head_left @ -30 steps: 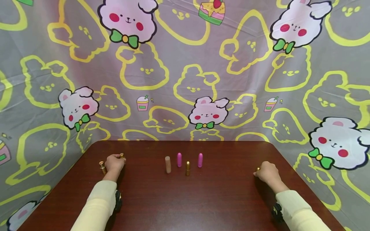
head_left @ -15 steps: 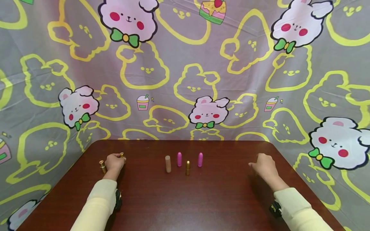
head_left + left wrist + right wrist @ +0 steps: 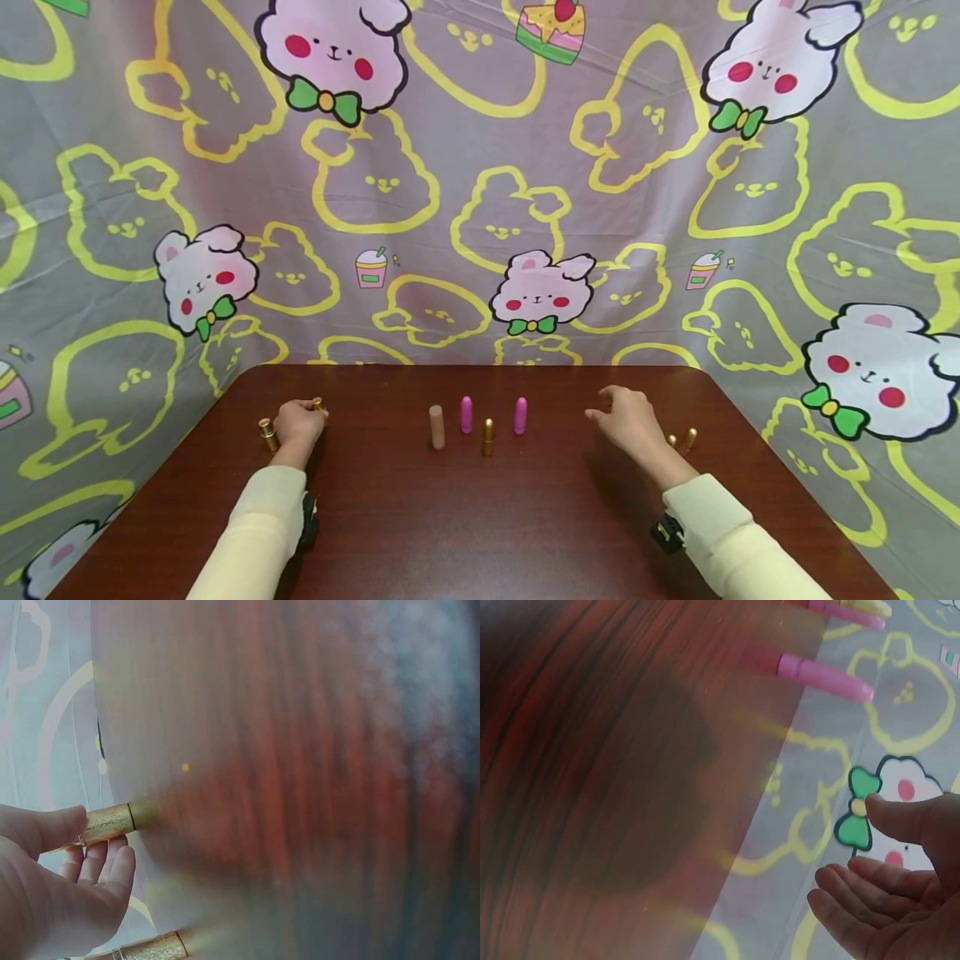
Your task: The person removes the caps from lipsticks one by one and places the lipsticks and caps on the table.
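1 printed cloth [image 3: 442,137] hangs beyond your left fingers [image 3: 118,881] and right fingers [image 3: 855,891]; the brown counter [image 3: 480,533] lies beneath both. Your right hand [image 3: 628,418] has just swung in from the far right, its fingers loose, holding nothing, so it is free. Your left hand [image 3: 297,423] pinches the held gold tube [image 3: 109,823], as it did 1 second ago. The spare gold tube [image 3: 267,434] is just left of those fingers; the tan cylinder [image 3: 437,427] stands well to their right. Left of your right fingers stand the near pink piece [image 3: 521,416], the centre gold piece [image 3: 488,437] and the far pink piece [image 3: 467,415]. The 2 small gold pieces [image 3: 688,440] now stand uncovered, right of those fingers.
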The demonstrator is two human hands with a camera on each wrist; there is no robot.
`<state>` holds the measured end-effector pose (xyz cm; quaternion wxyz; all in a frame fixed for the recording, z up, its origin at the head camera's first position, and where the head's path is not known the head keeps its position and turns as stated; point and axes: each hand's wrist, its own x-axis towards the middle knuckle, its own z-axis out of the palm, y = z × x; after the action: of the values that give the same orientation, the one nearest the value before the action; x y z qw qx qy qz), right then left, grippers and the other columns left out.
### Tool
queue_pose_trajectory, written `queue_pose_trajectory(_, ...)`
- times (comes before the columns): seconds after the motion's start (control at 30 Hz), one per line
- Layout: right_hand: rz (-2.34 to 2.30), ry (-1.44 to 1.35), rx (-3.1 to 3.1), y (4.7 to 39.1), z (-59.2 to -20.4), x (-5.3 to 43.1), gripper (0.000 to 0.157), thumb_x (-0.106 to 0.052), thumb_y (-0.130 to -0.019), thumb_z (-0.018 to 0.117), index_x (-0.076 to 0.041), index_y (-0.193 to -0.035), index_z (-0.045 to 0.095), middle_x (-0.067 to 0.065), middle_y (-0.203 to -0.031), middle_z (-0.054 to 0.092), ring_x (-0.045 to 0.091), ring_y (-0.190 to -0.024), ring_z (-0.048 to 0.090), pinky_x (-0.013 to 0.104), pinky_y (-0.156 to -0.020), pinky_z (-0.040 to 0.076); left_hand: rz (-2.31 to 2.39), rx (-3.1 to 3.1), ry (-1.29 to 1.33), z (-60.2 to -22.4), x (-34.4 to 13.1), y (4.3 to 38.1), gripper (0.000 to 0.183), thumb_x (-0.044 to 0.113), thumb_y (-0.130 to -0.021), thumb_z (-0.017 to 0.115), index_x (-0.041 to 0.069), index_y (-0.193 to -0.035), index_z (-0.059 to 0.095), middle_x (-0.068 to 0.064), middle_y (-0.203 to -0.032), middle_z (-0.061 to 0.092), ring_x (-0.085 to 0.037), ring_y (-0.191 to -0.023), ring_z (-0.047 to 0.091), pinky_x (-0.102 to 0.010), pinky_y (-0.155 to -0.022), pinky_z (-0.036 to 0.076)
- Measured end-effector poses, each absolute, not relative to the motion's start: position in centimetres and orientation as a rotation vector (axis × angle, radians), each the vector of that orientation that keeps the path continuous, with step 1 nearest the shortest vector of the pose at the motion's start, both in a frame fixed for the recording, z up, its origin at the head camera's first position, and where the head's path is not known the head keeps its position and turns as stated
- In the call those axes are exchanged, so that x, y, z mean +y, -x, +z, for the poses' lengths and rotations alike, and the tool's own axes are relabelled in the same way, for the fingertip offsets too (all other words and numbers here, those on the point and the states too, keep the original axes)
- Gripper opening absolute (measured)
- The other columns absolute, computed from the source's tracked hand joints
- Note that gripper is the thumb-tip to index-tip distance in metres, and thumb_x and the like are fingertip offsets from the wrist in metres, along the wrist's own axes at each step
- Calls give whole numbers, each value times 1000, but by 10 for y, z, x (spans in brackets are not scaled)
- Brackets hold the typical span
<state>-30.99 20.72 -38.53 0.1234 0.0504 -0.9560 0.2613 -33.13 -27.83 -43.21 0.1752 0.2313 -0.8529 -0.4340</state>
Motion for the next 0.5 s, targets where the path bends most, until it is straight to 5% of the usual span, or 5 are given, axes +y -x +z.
queue_pose_trajectory(0.5, 931, -265, -2780, 328, -393, 152, 38, -18, -82, 79, 4, -111, 68, 17, -108, 68, 33, -96, 64, 46, -81, 54, -1177, -2438, -641, -432, -277, 330, 28, 6, -85, 67, -15, -103, 64, -31, -105, 62, -48, -97, 52, -55, -86, 43)
